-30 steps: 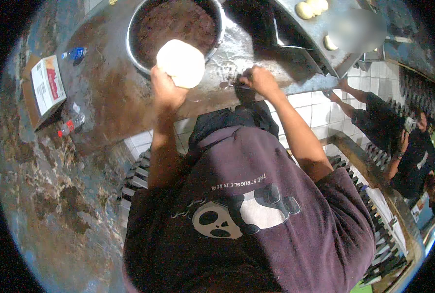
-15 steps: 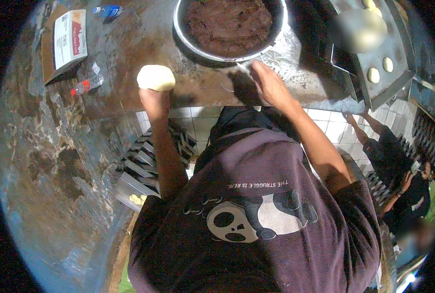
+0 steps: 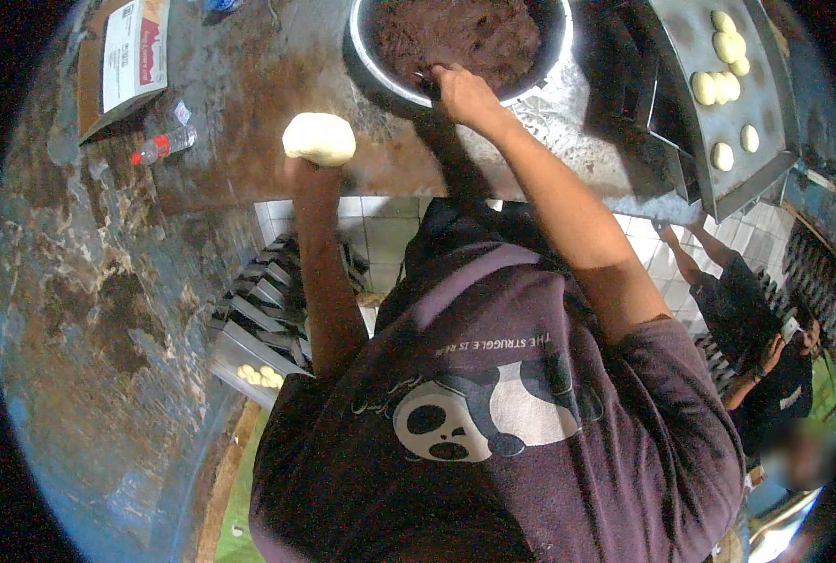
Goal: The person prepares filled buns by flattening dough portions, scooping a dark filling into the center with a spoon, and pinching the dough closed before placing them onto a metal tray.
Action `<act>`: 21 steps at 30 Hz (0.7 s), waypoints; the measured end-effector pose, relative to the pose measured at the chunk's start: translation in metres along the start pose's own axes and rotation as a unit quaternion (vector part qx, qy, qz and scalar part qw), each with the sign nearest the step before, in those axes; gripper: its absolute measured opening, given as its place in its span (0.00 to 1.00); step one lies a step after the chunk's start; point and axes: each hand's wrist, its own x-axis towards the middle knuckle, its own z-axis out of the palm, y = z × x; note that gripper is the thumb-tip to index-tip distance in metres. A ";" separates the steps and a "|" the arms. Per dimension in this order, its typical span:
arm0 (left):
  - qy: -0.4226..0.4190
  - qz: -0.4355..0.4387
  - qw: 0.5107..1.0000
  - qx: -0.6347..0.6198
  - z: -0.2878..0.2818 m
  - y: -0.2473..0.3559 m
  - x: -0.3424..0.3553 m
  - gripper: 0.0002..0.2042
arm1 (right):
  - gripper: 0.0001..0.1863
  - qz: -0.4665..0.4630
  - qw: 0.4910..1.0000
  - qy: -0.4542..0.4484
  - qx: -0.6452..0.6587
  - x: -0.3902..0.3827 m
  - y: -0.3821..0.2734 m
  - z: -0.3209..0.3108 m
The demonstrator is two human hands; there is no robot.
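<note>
A flattened round of pale dough (image 3: 319, 138) sits on my left hand (image 3: 315, 173), which is curled beneath it over the worktop's front edge. Most of those fingers are hidden under the dough. My right hand (image 3: 469, 98) reaches over the near rim of a round metal bowl (image 3: 357, 52), its fingers pinched on a thin tool (image 3: 423, 78). The tool's tip meets the dark brown filling (image 3: 451, 38) that fills the bowl; its exact kind is too small to make out.
At the right, a metal tray (image 3: 746, 183) carries several pale dough balls (image 3: 715, 88). A cardboard box (image 3: 127, 70) and a plastic bottle (image 3: 167, 144) lie to the left. Below, another tray (image 3: 230, 361) holds dough pieces. Another person (image 3: 756, 347) stands at the far right.
My right hand has moved forward and left from beside the bowl to over its rim, bringing the thin tool to the filling. The dough on my left hand has shifted slightly right.
</note>
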 end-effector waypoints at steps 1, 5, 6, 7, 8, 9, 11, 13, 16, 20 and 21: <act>-0.006 -0.003 1.000 -0.009 0.000 -0.002 0.000 0.22 | 0.21 0.040 0.998 -0.050 0.021 0.003 -0.001 -0.006; -0.018 -0.050 0.999 0.003 0.001 -0.007 0.001 0.24 | 0.27 0.065 0.977 -0.140 0.147 0.017 0.009 -0.037; -0.020 -0.070 0.997 0.019 0.001 -0.007 0.001 0.24 | 0.29 0.039 0.972 -0.135 0.189 0.019 0.015 -0.039; -0.026 -0.076 0.996 0.048 0.001 -0.005 0.002 0.24 | 0.23 0.035 0.984 -0.046 0.169 0.009 0.000 -0.041; -0.034 -0.081 0.993 0.079 -0.001 0.000 0.003 0.24 | 0.24 -0.023 0.991 0.034 0.124 0.006 -0.009 -0.040; -0.042 -0.086 0.989 0.109 -0.001 0.002 0.004 0.25 | 0.25 -0.023 0.994 0.050 0.093 0.003 -0.017 -0.040; -0.070 -0.105 0.987 0.101 -0.003 -0.008 0.006 0.24 | 0.25 -0.009 0.998 0.050 0.048 0.005 -0.031 -0.037; -0.079 -0.093 0.989 0.081 -0.003 -0.007 0.005 0.23 | 0.25 0.020 1.000 0.017 0.014 0.011 -0.029 -0.018; -0.064 -0.057 0.991 0.104 -0.001 0.011 0.002 0.22 | 0.22 0.037 0.999 0.024 0.012 0.006 -0.027 0.002; -0.022 0.039 0.985 0.168 0.014 -0.004 0.015 0.22 | 0.20 0.073 0.994 -0.035 0.071 0.017 -0.007 0.003; 0.000 0.100 0.986 0.137 0.020 -0.008 0.020 0.21 | 0.20 0.084 0.987 -0.083 0.104 0.025 0.001 -0.003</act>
